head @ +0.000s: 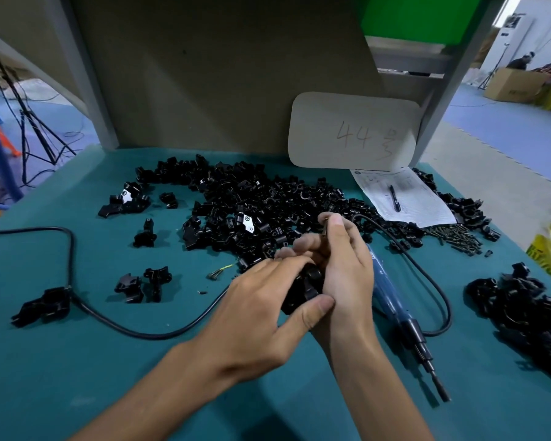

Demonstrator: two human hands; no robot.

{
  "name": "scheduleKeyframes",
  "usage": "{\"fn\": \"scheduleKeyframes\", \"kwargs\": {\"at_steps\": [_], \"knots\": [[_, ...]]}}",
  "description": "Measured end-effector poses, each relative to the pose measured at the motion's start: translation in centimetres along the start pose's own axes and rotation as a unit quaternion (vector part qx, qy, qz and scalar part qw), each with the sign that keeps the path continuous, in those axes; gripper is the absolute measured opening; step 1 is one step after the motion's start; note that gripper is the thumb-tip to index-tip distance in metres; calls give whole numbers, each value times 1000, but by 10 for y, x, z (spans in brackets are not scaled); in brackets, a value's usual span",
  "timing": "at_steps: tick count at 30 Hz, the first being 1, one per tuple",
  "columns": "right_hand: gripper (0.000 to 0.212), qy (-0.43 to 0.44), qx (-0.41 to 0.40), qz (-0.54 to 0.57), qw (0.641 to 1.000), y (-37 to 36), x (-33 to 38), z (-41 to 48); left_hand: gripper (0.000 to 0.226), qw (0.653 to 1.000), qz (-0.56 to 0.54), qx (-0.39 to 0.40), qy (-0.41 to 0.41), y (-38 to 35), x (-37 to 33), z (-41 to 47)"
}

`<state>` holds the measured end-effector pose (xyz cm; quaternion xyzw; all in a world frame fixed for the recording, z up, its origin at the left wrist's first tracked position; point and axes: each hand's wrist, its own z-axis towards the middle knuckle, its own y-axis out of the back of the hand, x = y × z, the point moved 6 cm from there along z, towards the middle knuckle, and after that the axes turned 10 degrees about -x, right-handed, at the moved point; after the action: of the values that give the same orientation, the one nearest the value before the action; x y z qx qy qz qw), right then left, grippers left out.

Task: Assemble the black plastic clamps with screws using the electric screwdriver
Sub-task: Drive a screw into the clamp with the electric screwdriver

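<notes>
My left hand [261, 300] grips a black plastic clamp [306, 286] over the middle of the teal table. My right hand [344, 265] sits against the clamp's right side and pinches a small screw [325, 225] between thumb and forefinger above it. The blue electric screwdriver [392, 300] lies on the table just right of my right hand, bit pointing toward me. A large heap of loose black clamp parts [252, 205] spreads behind my hands. A pile of screws [455, 238] lies at the right.
The screwdriver's black cable [70, 249] loops across the left of the table [77, 361]. A few assembled clamps [143, 283] sit left of my hands, more black pieces [528, 313] at the right edge. A paper sheet with a pen [395, 198] lies behind, below a card [353, 132].
</notes>
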<state>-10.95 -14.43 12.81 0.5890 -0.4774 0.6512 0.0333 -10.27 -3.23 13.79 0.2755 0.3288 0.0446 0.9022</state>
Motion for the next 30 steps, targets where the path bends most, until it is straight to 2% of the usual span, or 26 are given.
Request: {"fn": "scheduleKeyframes", "kwargs": {"at_steps": [3, 5, 7, 8, 9, 10, 11, 12, 13, 14, 15, 16, 18, 19, 20, 22, 24, 26, 27, 30], "knots": [[21, 4, 7, 3, 1000, 2, -5, 2, 49, 1000, 9, -14, -22, -3, 3, -3], [20, 6, 6, -20, 1000, 9, -10, 11, 44, 999, -20, 28, 36, -10, 14, -4], [18, 68, -8, -153, 986, 29, -11, 25, 38, 987, -53, 94, 119, -17, 32, -8], [17, 127, -3, -280, 952, 42, -8, 32, 34, 979, -71, 108, 160, -18, 40, -10], [16, 179, 14, -422, 889, 55, -10, 38, 34, 968, -99, 107, 202, -17, 48, -12], [15, 207, 38, -555, 805, 70, -17, 43, 43, 956, -125, 98, 248, -15, 56, -13], [14, 208, 62, -649, 729, 85, -27, 47, 55, 938, -147, 84, 302, -13, 64, -15], [14, 191, 86, -707, 675, 99, -38, 50, 64, 915, -173, 71, 357, -13, 72, -16], [16, 175, 105, -739, 643, 111, -47, 51, 71, 886, -217, 57, 406, -14, 77, -17], [19, 168, 107, -751, 630, 119, -49, 52, 75, 853, -273, 41, 443, -15, 79, -17], [26, 183, 87, -746, 635, 126, -43, 53, 78, 823, -324, 28, 466, -16, 78, -16], [33, 223, 47, -741, 631, 132, -28, 57, 81, 798, -363, 20, 480, -16, 77, -14], [45, 323, -53, -754, 569, 151, 7, 68, 81, 763, -415, 14, 496, -16, 76, -13], [52, 314, -80, -781, 534, 161, 21, 75, 77, 754, -429, 16, 497, -17, 75, -11], [58, 249, -77, -812, 521, 170, 26, 83, 75, 750, -438, 22, 495, -18, 74, -10], [56, 123, -49, -839, 528, 183, 22, 91, 80, 745, -445, 29, 496, -19, 70, -7], [46, 108, -29, -829, 548, 183, 18, 97, 72, 751, -446, 35, 486, -22, 67, -3], [38, 112, -19, -790, 603, 180, 24, 94, 64, 755, -443, 41, 481, -22, 64, -2], [33, 112, -17, -752, 649, 177, 31, 94, 59, 758, -443, 40, 478, -21, 63, -2], [16, 83, -29, -500, 861, 159, 60, 86, 44, 758, -443, 39, 477, -18, 64, -1]]}}
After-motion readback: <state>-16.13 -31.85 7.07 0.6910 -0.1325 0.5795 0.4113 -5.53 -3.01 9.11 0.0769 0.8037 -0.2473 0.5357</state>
